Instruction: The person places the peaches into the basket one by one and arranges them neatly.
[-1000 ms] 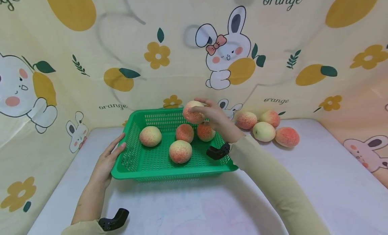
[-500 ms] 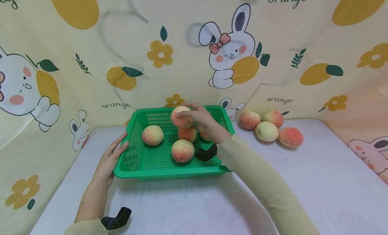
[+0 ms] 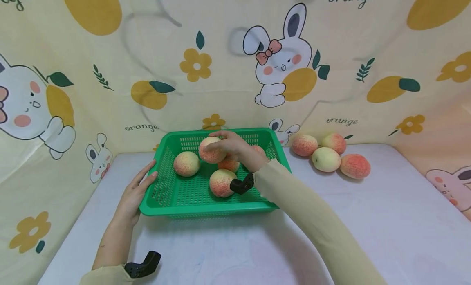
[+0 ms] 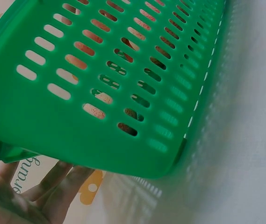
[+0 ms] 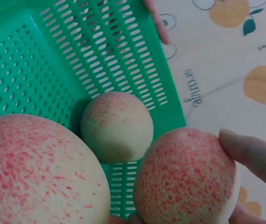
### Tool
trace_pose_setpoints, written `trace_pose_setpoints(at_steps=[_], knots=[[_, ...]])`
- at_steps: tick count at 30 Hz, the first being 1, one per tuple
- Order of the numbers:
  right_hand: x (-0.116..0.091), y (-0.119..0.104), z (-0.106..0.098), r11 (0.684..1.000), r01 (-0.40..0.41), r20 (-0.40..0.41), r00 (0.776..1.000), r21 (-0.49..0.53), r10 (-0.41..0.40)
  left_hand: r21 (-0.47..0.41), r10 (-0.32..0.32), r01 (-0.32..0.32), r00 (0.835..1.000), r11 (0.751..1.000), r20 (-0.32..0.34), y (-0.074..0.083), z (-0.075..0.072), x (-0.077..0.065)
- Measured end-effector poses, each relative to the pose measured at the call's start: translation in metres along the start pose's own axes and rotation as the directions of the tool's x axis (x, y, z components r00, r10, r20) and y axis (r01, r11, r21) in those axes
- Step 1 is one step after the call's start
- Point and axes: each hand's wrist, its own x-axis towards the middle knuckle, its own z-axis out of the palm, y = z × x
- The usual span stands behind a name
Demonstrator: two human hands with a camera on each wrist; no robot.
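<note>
A peach [image 3: 211, 150], red-speckled over pale yellow, is held by my right hand [image 3: 235, 148] above the back middle of the green plastic basket [image 3: 176, 212]. In the right wrist view, fingers press on both sides of that peach [image 5: 186, 179]. Below it in the basket lie a pale peach [image 3: 186, 164] at the left, another peach [image 3: 220, 182] at the front, and a redder peach [image 3: 229, 164] partly covered by my hand. One more peach [image 3: 259, 150] shows behind my wrist. My left hand [image 3: 132, 193] rests against the basket's left side, fingers extended along the rim.
Several peaches [image 3: 326, 159] sit in a group on the white table [image 3: 368, 227], to the right of the basket. A patterned cloth [image 3: 220, 43] hangs close behind the basket. Black wrist devices are strapped at both sleeves.
My right hand has carried the peach leftward and lower, from the back right of the basket to near the left peach. The left hand has stayed at the basket's side.
</note>
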Motion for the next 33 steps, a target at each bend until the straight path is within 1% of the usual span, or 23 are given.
trace_pose_setpoints(at_steps=[3, 7, 9, 11, 14, 18, 22, 23, 26, 29, 31, 33], knots=[[0.002, 0.001, 0.002, 0.998, 0.01, 0.055, 0.998, -0.069, -0.007, 0.007, 0.004, -0.004, 1.0, 1.0, 0.0, 0.001, 0.001, 0.0], [0.004, 0.002, 0.003, 0.986, 0.002, 0.109, 0.994, -0.165, 0.016, -0.001, 0.013, -0.013, 1.0, 1.0, 0.012, 0.001, 0.002, 0.0], [0.005, 0.003, 0.004, 0.977, -0.001, 0.119, 0.993, -0.214, 0.027, -0.008, 0.014, -0.014, 1.0, 1.0, 0.015, 0.002, 0.003, 0.001], [0.005, 0.003, 0.004, 0.971, -0.001, 0.124, 0.992, -0.238, 0.032, -0.015, 0.013, -0.013, 1.0, 1.0, 0.014, 0.002, 0.003, 0.001], [0.005, 0.004, 0.005, 0.958, 0.006, 0.115, 0.993, -0.285, 0.029, -0.01, 0.011, -0.011, 1.0, 1.0, 0.003, 0.002, 0.003, 0.001], [0.006, 0.006, 0.004, 0.941, -0.022, 0.093, 0.994, -0.338, 0.057, 0.002, 0.009, -0.009, 1.0, 1.0, -0.004, 0.002, 0.003, 0.001], [0.007, 0.007, 0.003, 0.931, -0.055, 0.083, 0.992, -0.36, 0.091, 0.0, 0.013, -0.013, 1.0, 1.0, -0.003, 0.001, 0.003, 0.001], [0.007, 0.008, 0.003, 0.934, -0.058, 0.086, 0.992, -0.353, 0.095, -0.002, 0.013, -0.013, 1.0, 1.0, -0.003, 0.001, 0.003, 0.001], [0.005, 0.008, 0.002, 0.94, -0.048, 0.103, 0.991, -0.338, 0.087, -0.011, 0.012, -0.012, 1.0, 1.0, -0.002, 0.001, 0.003, 0.001], [0.002, 0.008, -0.001, 0.934, -0.029, 0.113, 0.991, -0.356, 0.074, -0.021, 0.005, -0.005, 1.0, 1.0, -0.002, 0.0, 0.003, 0.001], [-0.002, 0.007, -0.004, 0.923, -0.021, 0.107, 0.992, -0.384, 0.067, -0.024, 0.002, -0.002, 1.0, 1.0, -0.004, 0.0, 0.003, 0.0], [-0.007, 0.006, -0.007, 0.929, -0.032, 0.098, 0.992, -0.37, 0.073, -0.02, -0.002, 0.002, 1.0, 1.0, -0.007, 0.0, 0.002, 0.0]])
